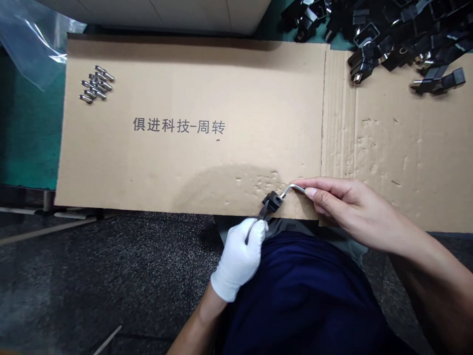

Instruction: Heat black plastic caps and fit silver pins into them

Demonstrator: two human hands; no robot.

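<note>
My left hand (241, 251), in a white knit glove, is closed around the near end of a small black part (274, 201) at the cardboard's front edge. Bare, my right hand (342, 204) pinches a bent silver hex key (292, 187) between thumb and fingers. The key's tip meets the right side of the black part; whether it sits inside a hole is too small to tell. Both hands are close together, with the part and the key between them. The gloved fingers hide the lower end of the part.
A flat cardboard sheet (177, 167) with printed characters covers the table. Several small metal pins (96, 85) lie at its left. Many black parts (402, 42) are heaped at the back right. A clear plastic bag (35, 44) lies back left, and a pale box (166, 15) stands behind.
</note>
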